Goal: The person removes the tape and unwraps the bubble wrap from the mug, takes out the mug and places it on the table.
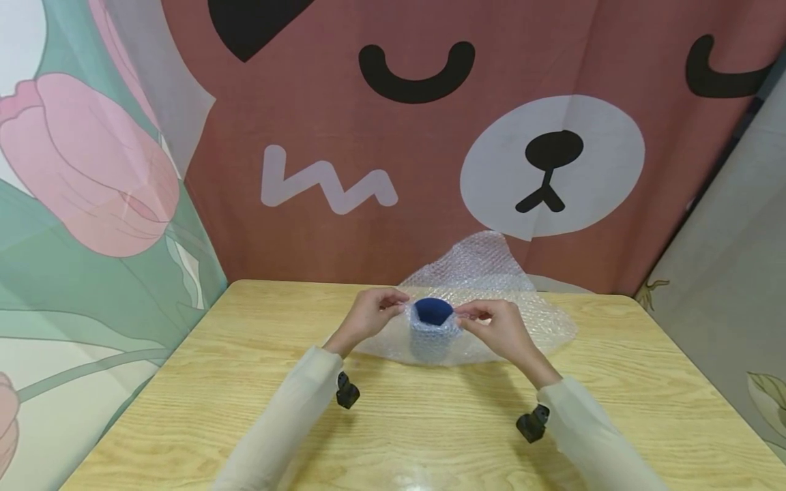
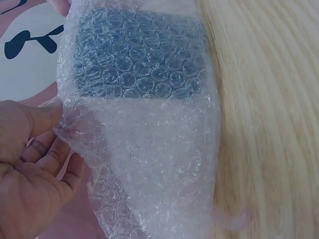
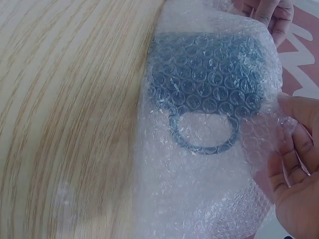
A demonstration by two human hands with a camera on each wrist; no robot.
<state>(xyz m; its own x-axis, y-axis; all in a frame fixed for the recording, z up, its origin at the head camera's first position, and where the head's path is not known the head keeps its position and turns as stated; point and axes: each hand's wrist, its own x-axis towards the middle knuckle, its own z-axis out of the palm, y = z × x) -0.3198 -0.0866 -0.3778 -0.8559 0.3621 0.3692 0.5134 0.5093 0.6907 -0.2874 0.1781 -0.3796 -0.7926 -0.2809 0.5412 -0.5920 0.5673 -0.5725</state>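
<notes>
A blue mug (image 1: 433, 311) stands upright on the table, with bubble wrap (image 1: 485, 273) brought up round its front. Through the film in the right wrist view, the mug's handle (image 3: 207, 149) shows on the right-hand side. My left hand (image 1: 371, 315) pinches the wrap's edge just left of the rim between thumb and fingers. On the other side my right hand (image 1: 496, 326) pinches the edge close to the rim. Behind the mug the sheet spreads out and rises against the backdrop. In the left wrist view the mug's body (image 2: 139, 55) looks blue-grey behind the bubbles.
The wooden table (image 1: 393, 423) ends just behind the wrap, where a printed curtain (image 1: 331, 239) hangs. More curtains stand along the left and right. Small black cameras (image 1: 347, 392) hang from both wrists.
</notes>
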